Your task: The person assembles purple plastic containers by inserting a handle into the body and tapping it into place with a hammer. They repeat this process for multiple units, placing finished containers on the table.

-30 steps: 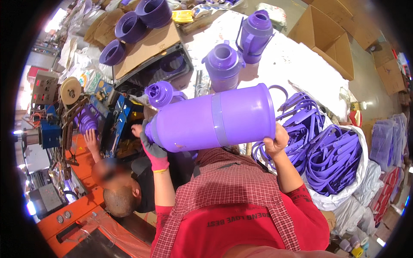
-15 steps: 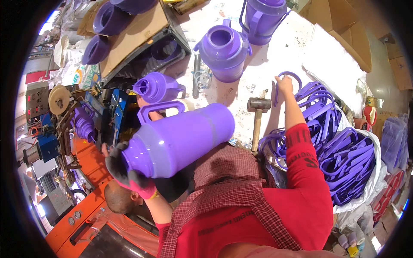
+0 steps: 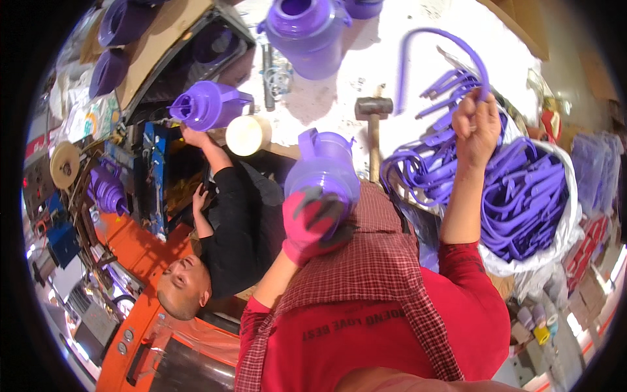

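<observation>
Now-raised right hand (image 3: 475, 127) fingers gripping purple handle (image 3: 436, 49); gloved left hand (image 3: 312, 222) clutching jug (image 3: 321, 173) beside hammer (image 3: 373, 124).

Three purple jugs show whole: one held near the middle (image 3: 323, 173), one far at the top (image 3: 307, 29), one on its side at left in a co-worker's hand (image 3: 208, 104). One hammer (image 3: 373, 124) lies far, centre. One white sack (image 3: 555, 242) at right holds purple handles (image 3: 522, 202), too many to count. One tape roll (image 3: 64, 165) sits far left.
</observation>
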Available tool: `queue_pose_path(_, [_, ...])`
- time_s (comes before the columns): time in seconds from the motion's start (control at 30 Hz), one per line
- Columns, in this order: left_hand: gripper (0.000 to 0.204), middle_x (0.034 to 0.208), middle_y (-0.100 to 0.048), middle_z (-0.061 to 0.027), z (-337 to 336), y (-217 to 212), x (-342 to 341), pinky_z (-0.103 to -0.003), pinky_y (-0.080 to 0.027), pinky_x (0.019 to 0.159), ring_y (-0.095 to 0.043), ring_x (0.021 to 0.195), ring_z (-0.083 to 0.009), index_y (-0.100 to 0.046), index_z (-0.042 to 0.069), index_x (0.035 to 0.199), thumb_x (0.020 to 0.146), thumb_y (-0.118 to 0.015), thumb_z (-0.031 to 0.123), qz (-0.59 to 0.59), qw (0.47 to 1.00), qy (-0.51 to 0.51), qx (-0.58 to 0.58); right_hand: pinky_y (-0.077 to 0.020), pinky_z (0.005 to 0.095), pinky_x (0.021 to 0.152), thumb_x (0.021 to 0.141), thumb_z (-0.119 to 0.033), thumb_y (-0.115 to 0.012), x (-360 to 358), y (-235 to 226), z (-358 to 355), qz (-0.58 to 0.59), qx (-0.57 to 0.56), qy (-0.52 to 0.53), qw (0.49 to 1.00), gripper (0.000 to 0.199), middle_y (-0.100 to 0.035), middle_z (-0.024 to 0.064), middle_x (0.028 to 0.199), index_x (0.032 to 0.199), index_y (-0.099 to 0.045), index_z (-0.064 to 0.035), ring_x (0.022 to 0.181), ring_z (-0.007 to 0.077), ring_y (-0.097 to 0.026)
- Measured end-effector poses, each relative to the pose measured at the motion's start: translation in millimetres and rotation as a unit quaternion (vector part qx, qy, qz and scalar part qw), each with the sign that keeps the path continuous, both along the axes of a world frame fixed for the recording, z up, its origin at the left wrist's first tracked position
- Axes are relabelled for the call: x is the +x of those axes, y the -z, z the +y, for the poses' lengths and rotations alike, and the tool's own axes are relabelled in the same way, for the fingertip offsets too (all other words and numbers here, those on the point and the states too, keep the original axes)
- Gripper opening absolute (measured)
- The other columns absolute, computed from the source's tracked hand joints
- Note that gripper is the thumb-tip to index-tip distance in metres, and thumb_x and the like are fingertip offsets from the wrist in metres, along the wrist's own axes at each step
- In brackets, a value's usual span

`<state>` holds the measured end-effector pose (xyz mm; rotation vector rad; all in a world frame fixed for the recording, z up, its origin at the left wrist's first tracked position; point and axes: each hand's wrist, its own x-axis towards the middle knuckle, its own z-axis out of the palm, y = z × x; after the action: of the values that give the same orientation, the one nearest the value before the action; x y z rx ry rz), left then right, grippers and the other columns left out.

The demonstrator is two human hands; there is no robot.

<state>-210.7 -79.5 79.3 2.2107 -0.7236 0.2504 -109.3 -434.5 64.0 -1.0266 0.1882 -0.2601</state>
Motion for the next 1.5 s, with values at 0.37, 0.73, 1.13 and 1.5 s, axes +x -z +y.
queue_pose_path(0.37, [0.059,0.108,-0.063,-0.0096,26.3,37.8,50.5,-0.026,-0.046,0.09,-0.059,0.098,-0.0138,-0.036,-0.005,0.147,0.103,-0.053,0.031,0.538,0.744,-0.139,-0.371,-0.044,0.0209,0.061,0.1,-0.026,-0.061,-37.7,57.7,168.6,0.325,0.125,-0.194,0.917,0.055,-0.044,-0.0041,0.073,0.146,-0.04,-0.0035,0.054,0.0051,-0.04])
queue_pose_path(0.73, [0.05,0.083,-0.055,-0.0036,26.1,46.1,51.5,-0.022,-0.042,0.075,-0.053,0.08,-0.0119,-0.044,-0.01,0.137,0.094,-0.06,0.01,0.516,0.71,-0.201,-0.436,-0.0448,0.0233,0.065,0.102,-0.024,-0.06,-28.6,81.3,154.8,0.25,0.232,-0.251,0.906,0.059,-0.032,-0.0088,0.065,0.152,-0.035,-0.0031,0.05,0.0031,-0.031])
queue_pose_path(1.13, [0.039,0.104,-0.065,-0.0096,26.5,105.5,34.4,-0.03,-0.053,0.091,-0.065,0.093,-0.019,-0.051,-0.002,0.131,0.093,-0.06,0.005,0.41,0.821,-0.065,-0.392,-0.0417,0.0205,0.066,0.09,-0.022,-0.071,-29.1,70.3,135.8,0.276,-0.062,-0.291,0.914,0.07,-0.056,-0.0036,0.086,0.151,-0.04,-0.0054,0.071,0.0049,-0.048])
queue_pose_path(1.5, [0.049,0.084,-0.056,-0.0025,10.8,87.7,57.4,-0.022,-0.046,0.076,-0.056,0.08,-0.0109,-0.047,-0.007,0.138,0.094,-0.057,0.012,0.537,0.613,-0.084,-0.573,-0.0443,0.0236,0.078,0.093,-0.029,-0.07,-36.1,67.3,128.8,0.23,0.018,-0.25,0.94,0.071,-0.043,-0.0045,0.081,0.153,-0.037,-0.0082,0.07,0.0081,-0.042])
